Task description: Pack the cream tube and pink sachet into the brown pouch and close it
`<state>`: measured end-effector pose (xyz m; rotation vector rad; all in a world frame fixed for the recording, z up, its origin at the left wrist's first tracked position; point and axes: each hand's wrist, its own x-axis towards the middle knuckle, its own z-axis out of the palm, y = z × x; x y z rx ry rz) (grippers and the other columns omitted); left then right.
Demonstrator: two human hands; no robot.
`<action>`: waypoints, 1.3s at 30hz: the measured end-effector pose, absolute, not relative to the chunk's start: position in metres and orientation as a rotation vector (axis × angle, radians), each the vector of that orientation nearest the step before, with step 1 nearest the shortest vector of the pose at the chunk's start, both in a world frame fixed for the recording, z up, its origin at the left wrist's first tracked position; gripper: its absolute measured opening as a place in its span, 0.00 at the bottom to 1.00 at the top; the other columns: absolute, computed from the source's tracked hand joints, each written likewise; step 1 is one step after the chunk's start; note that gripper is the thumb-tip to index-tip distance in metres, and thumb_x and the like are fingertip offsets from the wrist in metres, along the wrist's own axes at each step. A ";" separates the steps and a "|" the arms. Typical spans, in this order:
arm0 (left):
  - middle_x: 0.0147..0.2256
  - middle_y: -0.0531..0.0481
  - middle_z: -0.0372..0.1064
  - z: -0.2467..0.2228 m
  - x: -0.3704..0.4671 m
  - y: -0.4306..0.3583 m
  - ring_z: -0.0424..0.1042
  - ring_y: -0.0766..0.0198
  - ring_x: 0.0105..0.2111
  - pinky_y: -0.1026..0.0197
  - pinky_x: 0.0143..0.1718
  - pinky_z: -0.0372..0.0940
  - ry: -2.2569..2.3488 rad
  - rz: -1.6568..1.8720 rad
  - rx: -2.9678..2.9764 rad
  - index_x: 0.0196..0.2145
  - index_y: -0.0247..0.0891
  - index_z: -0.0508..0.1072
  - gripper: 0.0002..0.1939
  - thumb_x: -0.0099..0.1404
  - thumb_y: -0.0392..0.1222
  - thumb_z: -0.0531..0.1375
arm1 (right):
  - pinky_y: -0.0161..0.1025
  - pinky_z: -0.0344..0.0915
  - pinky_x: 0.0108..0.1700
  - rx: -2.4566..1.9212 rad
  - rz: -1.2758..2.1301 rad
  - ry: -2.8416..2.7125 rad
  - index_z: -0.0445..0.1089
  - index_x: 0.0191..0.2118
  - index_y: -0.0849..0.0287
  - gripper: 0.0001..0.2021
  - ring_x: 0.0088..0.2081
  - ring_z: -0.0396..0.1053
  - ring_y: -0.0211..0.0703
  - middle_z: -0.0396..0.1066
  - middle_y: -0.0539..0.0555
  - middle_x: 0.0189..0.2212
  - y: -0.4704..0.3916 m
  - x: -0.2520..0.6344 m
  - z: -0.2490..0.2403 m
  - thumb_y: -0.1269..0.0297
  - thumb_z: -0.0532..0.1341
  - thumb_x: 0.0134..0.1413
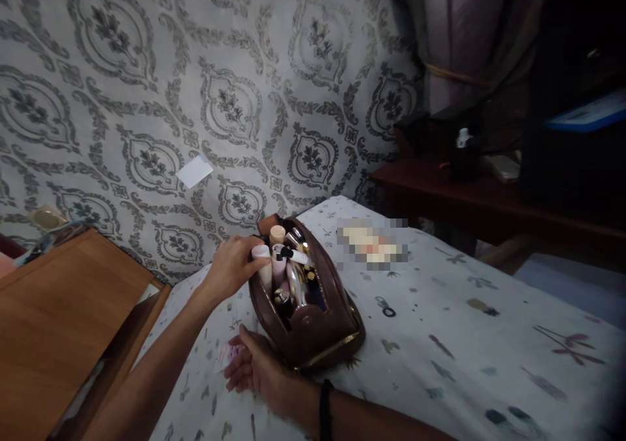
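Note:
A brown bag (332, 336) lies unzipped on the bed, packed with several cosmetic items. My left hand (233, 268) is at its left rim, thumb and fingers closed around a white-capped tube (263, 265) standing inside. Beside that tube are a peach-capped bottle (277, 234) and a white tube with a black end (296, 256). Gold and silver items fill the rest of the bag. My right hand (264, 369) rests palm up near the bag's front, fingers apart and slightly curled, holding nothing. A small pinkish packet (225, 356) lies beside its fingertips.
A patterned white sheet (440, 310) covers the bed. Wooden furniture (73, 297) stands at the left, and a dark red table (460, 193) with items on it at the right. A blurred pale item (374, 244) lies behind the bag. Patterned wallpaper (274, 102) closes off the back.

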<state>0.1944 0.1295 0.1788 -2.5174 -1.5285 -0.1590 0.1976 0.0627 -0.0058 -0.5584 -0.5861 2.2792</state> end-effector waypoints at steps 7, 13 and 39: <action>0.38 0.50 0.76 0.185 0.203 0.131 0.68 0.49 0.47 0.52 0.47 0.60 -1.669 0.111 -2.435 0.43 0.43 0.76 0.10 0.64 0.46 0.61 | 0.33 0.57 0.25 -0.515 2.274 -0.595 0.65 0.40 0.60 0.31 0.18 0.70 0.37 0.73 0.50 0.18 0.063 0.197 -0.011 0.31 0.53 0.57; 0.41 0.48 0.76 0.185 0.209 0.133 0.68 0.48 0.51 0.53 0.46 0.61 -1.657 0.256 -2.354 0.44 0.43 0.75 0.11 0.64 0.44 0.61 | 0.33 0.58 0.25 -0.503 2.272 -0.608 0.64 0.41 0.60 0.31 0.18 0.69 0.37 0.73 0.50 0.18 0.063 0.196 -0.011 0.32 0.53 0.58; 0.38 0.45 0.76 0.182 0.205 0.155 0.71 0.46 0.48 0.53 0.44 0.65 -1.557 0.210 -2.373 0.43 0.42 0.75 0.12 0.61 0.44 0.63 | 0.33 0.59 0.26 -0.492 2.280 -0.610 0.67 0.41 0.61 0.30 0.19 0.70 0.38 0.73 0.51 0.20 0.064 0.196 -0.015 0.34 0.52 0.61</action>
